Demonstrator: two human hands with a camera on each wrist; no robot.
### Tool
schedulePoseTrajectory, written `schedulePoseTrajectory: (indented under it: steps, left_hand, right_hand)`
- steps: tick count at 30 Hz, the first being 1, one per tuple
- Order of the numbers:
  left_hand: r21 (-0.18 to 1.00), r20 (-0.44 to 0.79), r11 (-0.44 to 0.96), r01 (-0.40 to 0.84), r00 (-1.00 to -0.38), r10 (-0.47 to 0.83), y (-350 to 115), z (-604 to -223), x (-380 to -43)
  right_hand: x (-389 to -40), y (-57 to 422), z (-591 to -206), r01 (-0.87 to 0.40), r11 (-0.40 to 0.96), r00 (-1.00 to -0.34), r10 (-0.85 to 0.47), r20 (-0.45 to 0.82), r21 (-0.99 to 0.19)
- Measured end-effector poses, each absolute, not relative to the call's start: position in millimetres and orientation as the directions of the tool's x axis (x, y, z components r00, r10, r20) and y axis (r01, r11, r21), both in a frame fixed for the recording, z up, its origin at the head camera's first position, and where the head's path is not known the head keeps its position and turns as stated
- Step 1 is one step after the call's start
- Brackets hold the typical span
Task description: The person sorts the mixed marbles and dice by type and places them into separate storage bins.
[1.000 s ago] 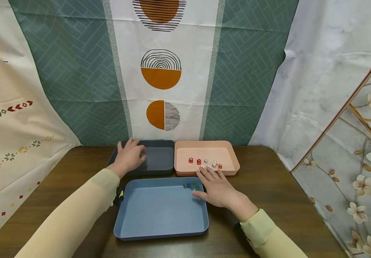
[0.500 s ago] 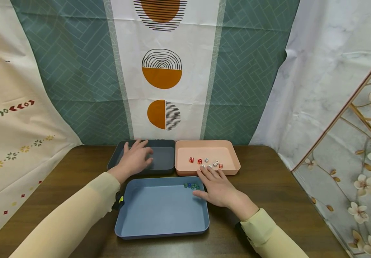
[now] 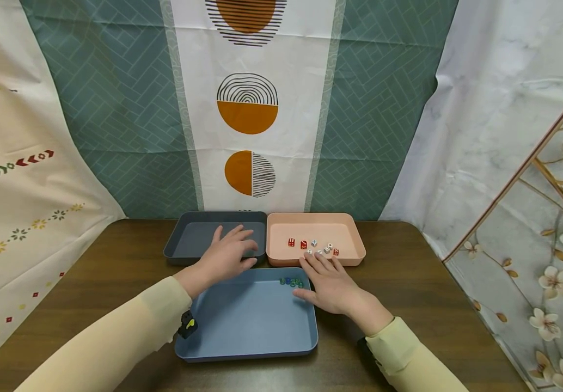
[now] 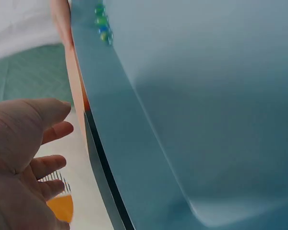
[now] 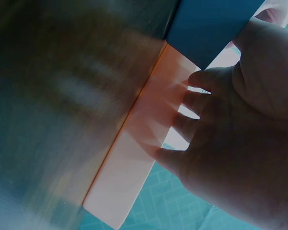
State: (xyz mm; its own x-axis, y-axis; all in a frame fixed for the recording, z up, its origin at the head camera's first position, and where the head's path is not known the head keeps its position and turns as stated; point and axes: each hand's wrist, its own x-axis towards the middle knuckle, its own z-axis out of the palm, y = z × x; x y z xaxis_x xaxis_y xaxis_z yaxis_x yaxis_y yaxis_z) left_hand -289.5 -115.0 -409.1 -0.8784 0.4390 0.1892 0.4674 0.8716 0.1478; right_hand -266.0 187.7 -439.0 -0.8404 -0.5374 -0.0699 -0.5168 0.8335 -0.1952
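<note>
My left hand (image 3: 227, 256) hovers over the front rim of the dark grey tray (image 3: 190, 216) and the back edge of the blue tray (image 3: 252, 337). Its fingers are spread and loosely bent, with nothing between them in the left wrist view. Several green and blue glass marbles (image 4: 103, 24) lie in the blue tray's back right corner. My right hand (image 3: 330, 286) is laid over the front rim of the pink tray (image 3: 316, 219), fingers fairly straight and holding nothing. In that tray lie several red dice (image 3: 303, 245) and white dice (image 3: 327, 249); the fingertips partly hide some white ones.
All three trays stand on a dark wooden table (image 3: 409, 305), grey and pink side by side behind the blue one. A patterned cloth (image 3: 247, 185) hangs right behind them. Light curtains (image 3: 497, 163) close off the sides.
My left hand has moved right and toward me, from over the grey tray to its front rim and the blue tray's back edge. The right hand has stayed in place.
</note>
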Motion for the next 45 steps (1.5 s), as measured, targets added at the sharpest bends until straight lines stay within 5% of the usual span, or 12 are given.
schedulePoseTrajectory:
  steps: [45]
  left_hand:
    - [0.177,0.131,0.759,0.627,-0.779,0.613,-71.6,-425.3,-267.6]
  right_hand:
    - [-275.4,190.9,-454.5,-0.533,0.835,-0.838,-0.543,-0.047,-0.136]
